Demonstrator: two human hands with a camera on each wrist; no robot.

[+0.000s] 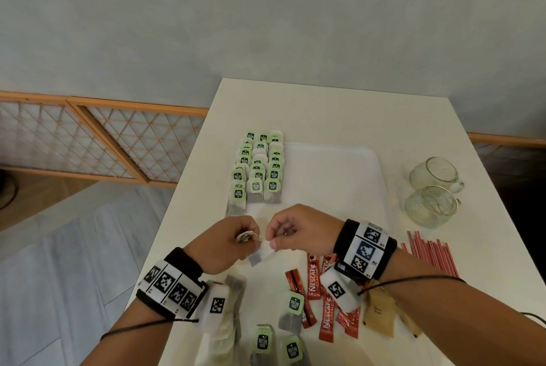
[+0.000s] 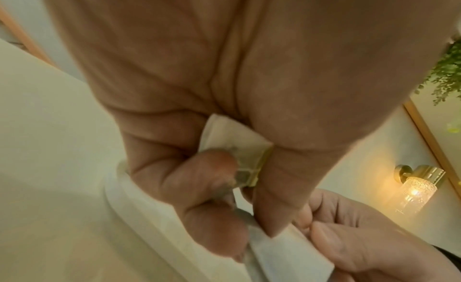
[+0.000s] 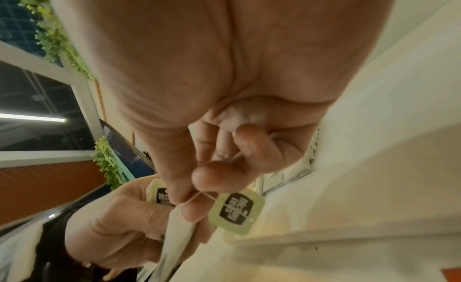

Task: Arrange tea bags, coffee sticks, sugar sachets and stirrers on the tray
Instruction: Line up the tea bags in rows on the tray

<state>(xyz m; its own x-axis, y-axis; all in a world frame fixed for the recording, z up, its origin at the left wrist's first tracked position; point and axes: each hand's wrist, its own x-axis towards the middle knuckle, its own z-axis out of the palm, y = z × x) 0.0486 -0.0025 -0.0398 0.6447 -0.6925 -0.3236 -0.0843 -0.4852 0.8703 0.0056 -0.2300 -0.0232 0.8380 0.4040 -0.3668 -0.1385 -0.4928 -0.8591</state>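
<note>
Over the tray's near edge, my left hand (image 1: 251, 243) grips a small bunch of tea bags (image 2: 234, 144) in curled fingers. Just to its right, my right hand (image 1: 273, 240) pinches one white tea bag (image 1: 261, 253) by its top, and its green tag (image 3: 237, 209) dangles on the string. The two hands almost touch. Three rows of green-tagged tea bags (image 1: 258, 167) lie along the left side of the white tray (image 1: 331, 176). Red coffee sticks (image 1: 313, 277), brown sugar sachets (image 1: 378, 312) and red striped stirrers (image 1: 431, 253) lie on the table beside my right wrist.
Two glass mugs (image 1: 434, 176) (image 1: 431, 203) lie right of the tray. Loose tea bags (image 1: 292, 312) are scattered near the table's front edge, some under my left wrist. The table's left edge drops to the floor beside a wooden lattice screen (image 1: 88, 141).
</note>
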